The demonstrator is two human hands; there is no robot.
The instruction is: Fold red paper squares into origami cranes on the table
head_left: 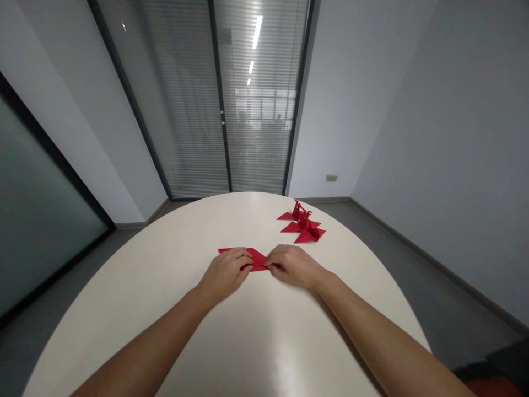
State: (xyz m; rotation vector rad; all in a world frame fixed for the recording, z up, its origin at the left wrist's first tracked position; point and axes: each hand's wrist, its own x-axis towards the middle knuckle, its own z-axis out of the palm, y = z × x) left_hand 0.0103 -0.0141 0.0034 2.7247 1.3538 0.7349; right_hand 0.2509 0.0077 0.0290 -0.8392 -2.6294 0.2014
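Note:
A folded piece of red origami paper lies on the white table between my hands, with one pointed end reaching out to the left. My left hand rests over its left part, fingers bent and pressed onto the paper. At its right tip, my right hand pinches the edge between thumb and fingers. Parts of the paper are hidden under both hands. Beyond my right hand stand several red paper cranes, close together with wings spread.
The round white table curves away on both sides. Behind it are a glass partition with blinds and a pale wall with a socket. A dark and red object sits at the lower right corner, beside the table.

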